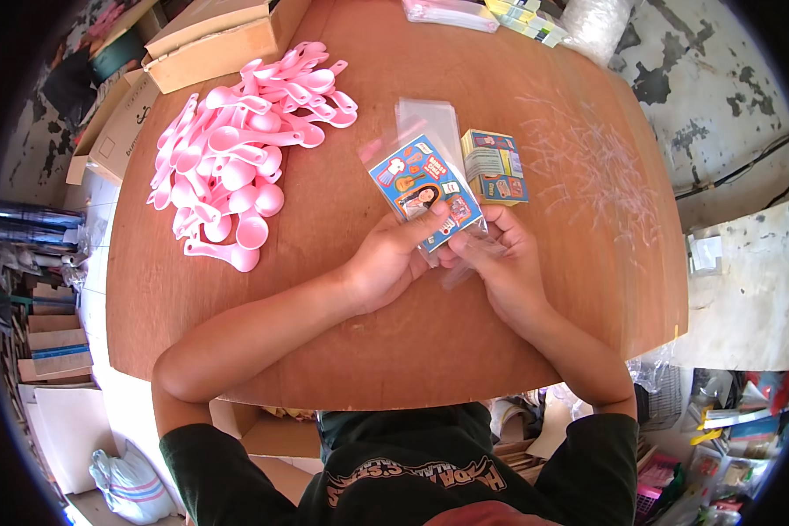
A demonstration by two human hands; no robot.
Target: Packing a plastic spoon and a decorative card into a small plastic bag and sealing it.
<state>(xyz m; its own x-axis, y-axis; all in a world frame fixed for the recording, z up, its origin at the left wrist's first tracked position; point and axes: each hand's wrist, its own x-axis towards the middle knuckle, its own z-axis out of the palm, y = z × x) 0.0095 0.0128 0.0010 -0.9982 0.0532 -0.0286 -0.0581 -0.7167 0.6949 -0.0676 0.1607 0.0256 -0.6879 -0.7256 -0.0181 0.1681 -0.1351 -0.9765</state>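
Note:
My left hand (392,256) is closed on a blue printed card (419,186) with a cartoon figure on it, its thumb lying across the lower part of the card. Clear plastic shows around the card's edges. My right hand (502,263) pinches crinkled clear plastic (465,270) at the card's lower right corner. Just beyond the hands lies a stack of clear plastic bags (428,116), partly hidden by the card. Right of it sits a stack of similar printed cards (500,167).
A heap of pink plastic spoons (237,153) covers the table's left side. Thin clear strips (596,162) are scattered at right. A cardboard box (210,44) stands at the far left. Along the far edge are packets (451,12) and a roll of clear plastic (594,26).

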